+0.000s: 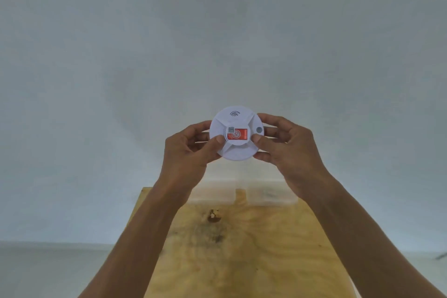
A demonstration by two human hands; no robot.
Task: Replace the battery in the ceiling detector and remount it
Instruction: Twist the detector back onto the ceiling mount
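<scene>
Both hands raised: left hand (pixel 191 150), right hand (pixel 287 145) gripping white detector (pixel 235 133) between them by its rim.

The detector (pixel 236 133) is white, with raised ribs fanning out from its centre like spokes. A grey signal mark of curved arcs sits near its top edge, and a small grey-blue round button shows on its right side. At its centre is a red-orange label bearing a pale circular emblem, with a small dark speckled code square beside it. The wooden board (pixel 242 249) is pale yellow with wavy brown grain and a dark knot. The wall (pixel 217 31) is plain pale grey.
</scene>
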